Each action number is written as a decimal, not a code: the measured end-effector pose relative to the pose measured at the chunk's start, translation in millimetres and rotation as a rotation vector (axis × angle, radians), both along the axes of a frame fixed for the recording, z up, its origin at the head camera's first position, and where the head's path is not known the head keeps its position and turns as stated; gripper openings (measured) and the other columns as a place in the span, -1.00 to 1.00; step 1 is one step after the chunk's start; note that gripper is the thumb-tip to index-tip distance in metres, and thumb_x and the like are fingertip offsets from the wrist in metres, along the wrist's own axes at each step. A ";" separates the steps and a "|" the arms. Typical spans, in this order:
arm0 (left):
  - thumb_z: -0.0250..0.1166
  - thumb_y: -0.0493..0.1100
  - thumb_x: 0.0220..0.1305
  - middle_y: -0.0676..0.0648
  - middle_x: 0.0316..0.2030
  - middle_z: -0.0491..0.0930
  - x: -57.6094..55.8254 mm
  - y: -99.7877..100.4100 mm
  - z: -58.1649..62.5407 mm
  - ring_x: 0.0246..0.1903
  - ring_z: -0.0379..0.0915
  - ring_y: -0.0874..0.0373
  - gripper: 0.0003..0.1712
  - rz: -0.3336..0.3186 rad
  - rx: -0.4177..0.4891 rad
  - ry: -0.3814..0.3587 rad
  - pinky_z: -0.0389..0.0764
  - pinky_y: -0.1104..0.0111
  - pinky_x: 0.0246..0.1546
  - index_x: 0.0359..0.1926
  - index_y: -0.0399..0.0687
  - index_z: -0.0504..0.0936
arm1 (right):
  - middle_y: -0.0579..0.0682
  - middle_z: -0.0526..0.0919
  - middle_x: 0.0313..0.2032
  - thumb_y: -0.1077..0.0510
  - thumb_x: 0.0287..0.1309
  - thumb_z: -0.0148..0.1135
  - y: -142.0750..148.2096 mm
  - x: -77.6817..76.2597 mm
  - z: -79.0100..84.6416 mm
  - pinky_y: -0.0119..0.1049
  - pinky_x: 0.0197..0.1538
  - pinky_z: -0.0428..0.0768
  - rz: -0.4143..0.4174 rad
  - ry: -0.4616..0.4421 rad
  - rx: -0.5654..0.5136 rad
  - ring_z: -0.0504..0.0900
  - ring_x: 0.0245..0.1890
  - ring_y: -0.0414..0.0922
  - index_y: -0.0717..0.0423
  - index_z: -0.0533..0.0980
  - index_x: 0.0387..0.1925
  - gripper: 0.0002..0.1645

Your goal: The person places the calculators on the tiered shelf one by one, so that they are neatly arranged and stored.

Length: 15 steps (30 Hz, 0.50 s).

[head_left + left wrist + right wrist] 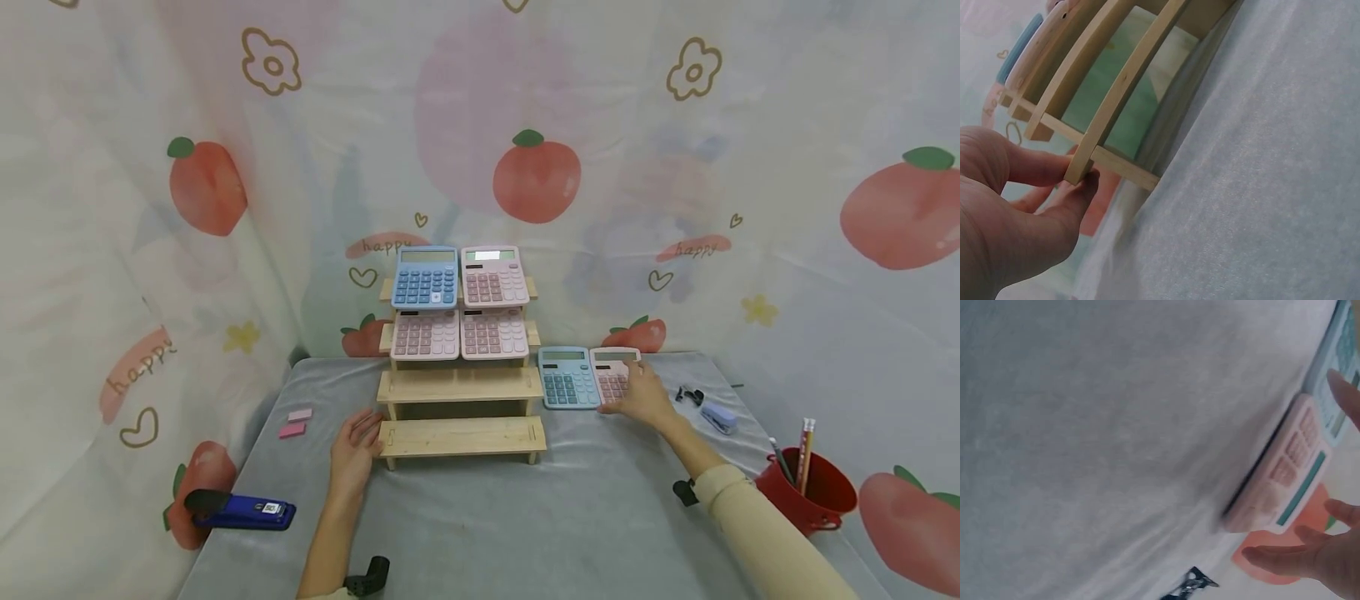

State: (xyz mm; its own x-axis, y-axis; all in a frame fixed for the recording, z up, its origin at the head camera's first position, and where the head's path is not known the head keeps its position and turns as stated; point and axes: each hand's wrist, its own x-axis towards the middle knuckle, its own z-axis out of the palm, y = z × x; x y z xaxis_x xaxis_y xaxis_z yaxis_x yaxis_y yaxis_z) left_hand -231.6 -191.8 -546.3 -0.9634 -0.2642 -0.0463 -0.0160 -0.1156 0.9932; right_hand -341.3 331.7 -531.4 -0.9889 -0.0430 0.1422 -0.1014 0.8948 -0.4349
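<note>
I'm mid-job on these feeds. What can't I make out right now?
- Head view: part of the pink calculator, hidden by the right hand.
- Head view: screens of the two lower pink calculators, hidden by the calculators above.
- Head view: print on the dark blue stapler, too small.
- Left wrist view: far end of the wooden shelf, cut off by the top edge.
- Right wrist view: rest of the small black item, cut off by the bottom edge.
</note>
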 end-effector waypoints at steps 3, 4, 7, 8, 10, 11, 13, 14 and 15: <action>0.05 -0.73 0.22 -0.45 0.42 0.34 -0.3 -0.3 -0.3 0.44 0.27 -0.27 -0.18 0.007 0.002 0.002 0.53 0.63 -0.14 0.50 -0.34 0.23 | 0.60 0.05 0.46 -0.15 -0.23 0.76 5.4 -5.7 -8.9 0.45 0.31 0.29 -0.008 -0.038 -0.011 0.22 0.36 0.54 0.46 0.03 0.54 0.54; 0.04 -0.73 0.21 -0.45 0.42 0.34 -0.4 -0.4 -0.5 0.44 0.27 -0.27 -0.17 0.010 0.000 0.002 0.53 0.63 -0.14 0.50 -0.34 0.23 | 0.60 0.03 0.47 -0.15 -0.23 0.76 6.6 -7.4 -11.9 0.44 0.32 0.29 -0.011 -0.050 -0.018 0.23 0.35 0.54 0.46 0.01 0.55 0.56; 0.04 -0.74 0.20 -0.45 0.41 0.35 -0.6 -0.1 -1.7 0.44 0.29 -0.28 -0.17 0.017 0.000 0.001 0.53 0.63 -0.13 0.50 -0.35 0.24 | 0.60 -0.01 0.47 -0.18 -0.22 0.75 9.9 -11.4 -20.1 0.44 0.30 0.32 -0.017 -0.072 -0.029 0.27 0.32 0.57 0.43 -0.03 0.57 0.59; 0.04 -0.74 0.20 -0.45 0.41 0.36 -0.6 0.2 -1.7 0.44 0.29 -0.27 -0.18 0.019 0.000 -0.001 0.53 0.62 -0.12 0.49 -0.35 0.24 | 0.59 -0.03 0.48 -0.18 -0.22 0.75 11.2 -12.5 -22.6 0.44 0.29 0.32 -0.018 -0.073 -0.036 0.28 0.31 0.58 0.41 -0.04 0.58 0.59; 0.05 -0.73 0.20 -0.44 0.41 0.37 -1.0 0.7 -2.0 0.43 0.30 -0.27 -0.18 0.024 -0.006 -0.006 0.54 0.62 -0.11 0.49 -0.34 0.25 | 0.59 -0.04 0.49 -0.17 -0.19 0.74 13.7 -14.0 -26.6 0.45 0.27 0.33 -0.015 -0.063 -0.046 0.29 0.29 0.58 0.39 -0.05 0.58 0.57; 0.05 -0.73 0.20 -0.44 0.40 0.37 -1.2 1.0 -2.3 0.43 0.30 -0.28 -0.19 0.025 -0.007 -0.007 0.54 0.61 -0.11 0.49 -0.34 0.25 | 0.58 -0.04 0.49 -0.17 -0.17 0.73 14.6 -14.6 -28.2 0.45 0.26 0.34 -0.015 -0.053 -0.046 0.30 0.29 0.58 0.38 -0.05 0.59 0.55; 0.06 -0.72 0.21 -0.44 0.40 0.38 -2.1 0.9 -2.8 0.43 0.30 -0.28 -0.19 0.024 -0.008 -0.004 0.54 0.60 -0.10 0.48 -0.34 0.26 | 0.56 -0.03 0.49 -0.15 -0.14 0.71 15.7 -14.4 -29.7 0.45 0.25 0.35 -0.015 -0.039 -0.058 0.31 0.27 0.57 0.35 -0.05 0.59 0.52; 0.06 -0.72 0.21 -0.44 0.40 0.38 -2.3 0.9 -2.5 0.43 0.29 -0.28 -0.19 0.023 -0.007 -0.004 0.54 0.60 -0.09 0.48 -0.34 0.26 | 0.56 -0.02 0.48 -0.14 -0.13 0.70 15.6 -14.0 -29.8 0.44 0.25 0.35 -0.016 -0.034 -0.065 0.31 0.27 0.57 0.35 -0.04 0.59 0.51; 0.06 -0.72 0.21 -0.44 0.40 0.37 -2.6 0.6 -2.6 0.43 0.29 -0.28 -0.20 0.022 -0.006 -0.001 0.54 0.60 -0.09 0.48 -0.34 0.26 | 0.56 -0.02 0.48 -0.12 -0.13 0.70 15.0 -13.2 -29.3 0.45 0.25 0.34 -0.019 -0.031 -0.074 0.31 0.27 0.57 0.34 -0.04 0.59 0.49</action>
